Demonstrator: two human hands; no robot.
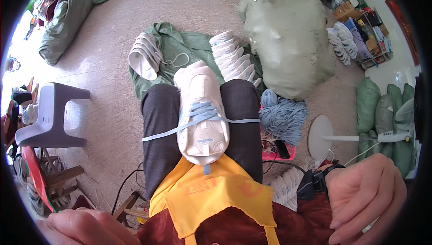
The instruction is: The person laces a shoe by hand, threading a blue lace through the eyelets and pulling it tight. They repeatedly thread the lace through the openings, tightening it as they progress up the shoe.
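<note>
A white upper of a sneaker (204, 132) lies over my lap between my knees. Pale blue lace (202, 112) criscrosses its front, and its two loose ends stretch sideways over my dark trousers. At the lower left, my left hand (87, 228) is closed, its fingertips hidden. My right hand (369, 195), at the lower right, has its fingers curled together, a small white bit showing beside them. Both hands are apart from the shoe. Beyond my knees, stacked white uppers (231, 58) and another nested stack (146, 56) rest on a green cloth (182, 42).
Right of my knee, a blue lace bundle (283, 114) sits at a pink basket (288, 151) with a phone (282, 149). A stuffed pale green sack (292, 42) stands beyond. A grey stool (51, 114) is left; a white fan (324, 137) lies across the right.
</note>
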